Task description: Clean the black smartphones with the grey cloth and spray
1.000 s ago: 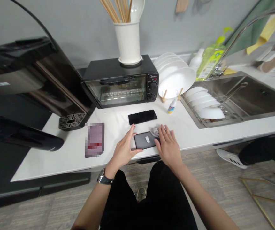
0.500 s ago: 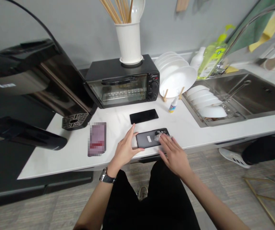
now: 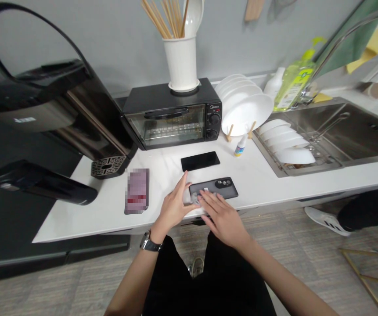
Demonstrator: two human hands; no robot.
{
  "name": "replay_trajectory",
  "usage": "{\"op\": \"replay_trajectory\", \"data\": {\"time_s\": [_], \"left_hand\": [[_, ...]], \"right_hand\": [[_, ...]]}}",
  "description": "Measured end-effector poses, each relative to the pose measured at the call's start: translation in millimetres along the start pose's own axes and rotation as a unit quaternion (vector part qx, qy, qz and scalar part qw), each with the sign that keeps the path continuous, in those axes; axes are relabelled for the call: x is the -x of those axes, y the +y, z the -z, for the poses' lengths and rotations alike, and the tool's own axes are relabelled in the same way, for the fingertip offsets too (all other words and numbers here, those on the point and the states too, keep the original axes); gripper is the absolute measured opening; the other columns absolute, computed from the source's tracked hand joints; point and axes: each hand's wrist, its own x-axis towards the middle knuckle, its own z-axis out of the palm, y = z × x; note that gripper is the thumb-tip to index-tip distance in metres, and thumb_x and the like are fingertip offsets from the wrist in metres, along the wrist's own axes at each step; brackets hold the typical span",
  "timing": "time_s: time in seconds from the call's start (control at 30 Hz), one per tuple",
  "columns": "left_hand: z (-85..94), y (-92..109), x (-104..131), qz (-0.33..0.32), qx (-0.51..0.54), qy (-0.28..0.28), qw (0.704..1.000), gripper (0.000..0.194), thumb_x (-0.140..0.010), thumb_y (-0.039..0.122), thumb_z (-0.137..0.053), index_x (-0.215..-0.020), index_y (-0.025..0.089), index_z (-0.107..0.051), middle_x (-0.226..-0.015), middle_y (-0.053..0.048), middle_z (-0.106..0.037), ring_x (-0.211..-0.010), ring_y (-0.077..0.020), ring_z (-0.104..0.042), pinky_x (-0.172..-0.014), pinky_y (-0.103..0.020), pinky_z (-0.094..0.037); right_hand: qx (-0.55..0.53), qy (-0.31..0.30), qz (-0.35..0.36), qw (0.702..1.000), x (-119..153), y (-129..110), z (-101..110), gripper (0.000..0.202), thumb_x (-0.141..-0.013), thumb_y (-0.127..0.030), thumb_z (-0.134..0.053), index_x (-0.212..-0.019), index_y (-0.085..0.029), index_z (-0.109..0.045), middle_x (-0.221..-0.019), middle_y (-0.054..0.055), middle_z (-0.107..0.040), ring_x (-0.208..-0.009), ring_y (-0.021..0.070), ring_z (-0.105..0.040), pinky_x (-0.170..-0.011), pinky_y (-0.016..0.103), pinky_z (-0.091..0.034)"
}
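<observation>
A dark phone case [image 3: 230, 190] with a camera cutout lies near the counter's front edge. My left hand [image 3: 173, 205] is at its left end, thumb and fingers spread around that end. My right hand [image 3: 223, 216] presses a crumpled, pale tissue-like piece [image 3: 194, 199] flat onto the case's left part, its fingers lying over it. Just behind the case rests a black phone [image 3: 200, 161], screen up. A small spray bottle [image 3: 240, 146] stands behind and to the right. On the left lies a purplish, partly pixelated phone-shaped item [image 3: 137, 191].
A toaster oven [image 3: 172, 118] carries a white utensil holder [image 3: 182, 61]. White plates [image 3: 246, 112] stand in a rack beside the sink [image 3: 360, 127]. A black appliance [image 3: 86, 105] and a dark bottle [image 3: 50, 183] are on the left. At right, another person's shoe [image 3: 327, 220] shows.
My right hand has slid left along the case with the crumpled piece, uncovering the camera cutout. My left hand stays at the left end. The view has shifted slightly.
</observation>
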Motion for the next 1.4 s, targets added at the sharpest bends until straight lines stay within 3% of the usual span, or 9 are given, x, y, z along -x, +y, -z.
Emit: {"op": "replay_trajectory", "data": {"time_s": [0.1,0.2,0.43,0.53,0.67,0.83,1.03,1.17,1.4], "left_hand": [[1.6,3.3,-2.9,0.006,-0.01,-0.008,1.0,0.126,-0.084,0.03,-0.088,-0.172,0.041,0.001,-0.176,-0.01,-0.032,-0.149,-0.0298,-0.055,-0.123,-0.046,-0.048],[2.1,3.3,-4.1,0.003,-0.017,-0.012,1.0,0.126,-0.083,0.031,-0.09,-0.172,0.04,0.0,-0.175,-0.011,-0.035,-0.149,-0.03,-0.055,-0.124,-0.046,-0.045],[-0.9,-3.9,-3.1,-0.025,-0.029,0.0,0.999,0.111,-0.091,0.013,-0.071,-0.173,0.037,0.0,-0.178,-0.01,-0.026,-0.157,-0.0288,-0.044,-0.125,-0.047,-0.045],[-0.8,-6.2,-2.7,-0.016,-0.029,0.008,0.999,0.108,-0.091,0.006,-0.06,-0.173,0.036,0.004,-0.18,-0.01,-0.018,-0.159,-0.029,-0.041,-0.123,-0.048,-0.047],[0.7,-3.2,-3.5,0.003,0.005,-0.008,1.0,0.123,-0.087,0.017,-0.079,-0.171,0.039,0.007,-0.18,-0.011,-0.018,-0.149,-0.03,-0.055,-0.114,-0.042,-0.056],[3.0,3.4,-5.8,-0.001,-0.013,-0.011,1.0,0.126,-0.085,0.031,-0.088,-0.171,0.043,0.003,-0.179,-0.009,-0.024,-0.148,-0.0307,-0.057,-0.121,-0.045,-0.049],[1.9,3.7,-2.4,0.004,-0.034,-0.006,0.999,0.121,-0.087,0.037,-0.086,-0.172,0.04,0.0,-0.173,-0.009,-0.04,-0.149,-0.0302,-0.055,-0.119,-0.045,-0.051],[-0.1,1.0,0.2,0.007,-0.044,-0.004,0.999,0.118,-0.089,0.037,-0.084,-0.172,0.038,-0.001,-0.169,-0.01,-0.046,-0.149,-0.0296,-0.055,-0.115,-0.044,-0.054],[-1.0,3.5,-2.7,0.017,-0.03,-0.001,0.999,0.123,-0.085,0.04,-0.087,-0.172,0.037,0.0,-0.167,-0.011,-0.05,-0.151,-0.0314,-0.053,-0.119,-0.047,-0.051]], "right_hand": [[0.061,0.027,-0.086,0.994,23.0,39.4,17.9,0.059,-0.112,-0.032,-0.043,-0.169,-0.021,-0.033,-0.172,0.011,-0.038,-0.159,0.0304,-0.039,-0.126,0.058,-0.04],[0.075,0.04,-0.147,0.986,2.8,52.4,14.4,0.056,-0.113,-0.032,-0.037,-0.165,-0.012,-0.042,-0.171,0.017,-0.037,-0.161,0.0354,-0.035,-0.127,0.063,-0.036],[-0.007,0.021,-0.113,0.993,-85.8,-11.0,-29.4,0.059,-0.11,-0.026,-0.038,-0.158,0.007,-0.042,-0.164,0.027,-0.045,-0.158,0.0326,-0.041,-0.131,0.05,-0.034],[-0.031,0.028,-0.051,0.998,-71.8,-26.1,-30.3,0.06,-0.11,-0.031,-0.042,-0.162,-0.001,-0.041,-0.169,0.022,-0.04,-0.159,0.0293,-0.039,-0.131,0.048,-0.036],[0.004,-0.004,0.013,1.0,-13.5,-8.5,-14.7,0.066,-0.11,-0.04,-0.049,-0.168,-0.012,-0.034,-0.171,0.015,-0.039,-0.16,0.0286,-0.038,-0.129,0.053,-0.037],[0.089,0.023,-0.099,0.991,32.7,40.9,13.5,0.073,-0.111,-0.042,-0.045,-0.173,-0.02,-0.014,-0.175,0.013,-0.03,-0.164,0.0328,-0.027,-0.131,0.061,-0.028],[0.08,0.078,-0.215,0.97,-33.1,42.4,-5.1,0.088,-0.109,-0.06,-0.042,-0.165,0.006,-0.027,-0.169,0.034,-0.03,-0.163,0.0448,-0.022,-0.129,0.067,-0.025],[0.02,0.066,-0.161,0.985,-75.9,11.6,-23.1,0.085,-0.109,-0.058,-0.043,-0.165,0.004,-0.029,-0.169,0.034,-0.031,-0.164,0.0405,-0.024,-0.129,0.065,-0.027],[0.033,0.052,-0.143,0.988,-34.1,21.3,2.5,0.059,-0.112,-0.045,-0.042,-0.158,-0.009,-0.05,-0.172,0.019,-0.036,-0.162,0.0359,-0.031,-0.13,0.061,-0.03]]}}
